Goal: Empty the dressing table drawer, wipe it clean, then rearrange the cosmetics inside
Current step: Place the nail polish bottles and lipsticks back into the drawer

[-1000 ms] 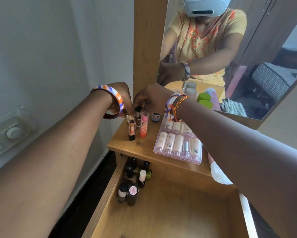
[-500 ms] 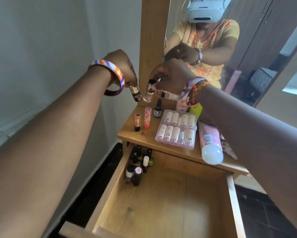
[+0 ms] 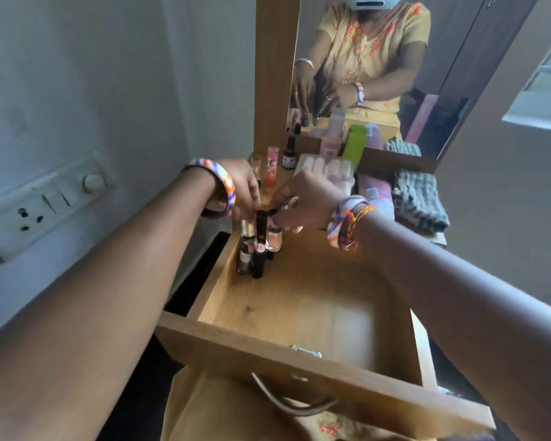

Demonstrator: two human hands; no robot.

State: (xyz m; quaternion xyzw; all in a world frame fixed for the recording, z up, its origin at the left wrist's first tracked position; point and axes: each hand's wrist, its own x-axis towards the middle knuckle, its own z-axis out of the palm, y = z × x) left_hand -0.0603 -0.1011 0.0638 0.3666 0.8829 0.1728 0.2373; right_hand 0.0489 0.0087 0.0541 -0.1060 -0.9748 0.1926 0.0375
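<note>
My left hand point(image 3: 240, 189) has its fingers curled down onto the gold cap of a slim bottle point(image 3: 248, 229), pinching it from above at the far-left corner of the open drawer point(image 3: 267, 348). My right hand point(image 3: 302, 202) is just beside it, fingers curled round the dark cap of a clear nail polish bottle point(image 3: 274, 238), which hangs at the same corner. Directly under both grips stands a tight cluster of small bottles point(image 3: 251, 259), hard against the drawer's left wall and touching one another; my two bottles are right at its top, and I cannot tell whether either has touched the drawer floor.

To the right of my grips and back toward me the drawer floor is bare wood, with room all the way to the right wall and the front panel with its metal handle point(image 3: 293, 399). Beyond my knuckles the table top edge overhangs the drawer's rear; on it stand a red lip balm tube point(image 3: 271, 167), a dark little bottle point(image 3: 288, 154), a clear case of tubes point(image 3: 328, 168), a green bottle point(image 3: 354, 144), a pink lotion bottle point(image 3: 377, 195) lying down and a folded checked cloth point(image 3: 419, 202).

Half a second ago both hands were raised in front of the mirror frame, each carrying its bottle above the table top; now they have dropped into the drawer corner, onto the cluster.
</note>
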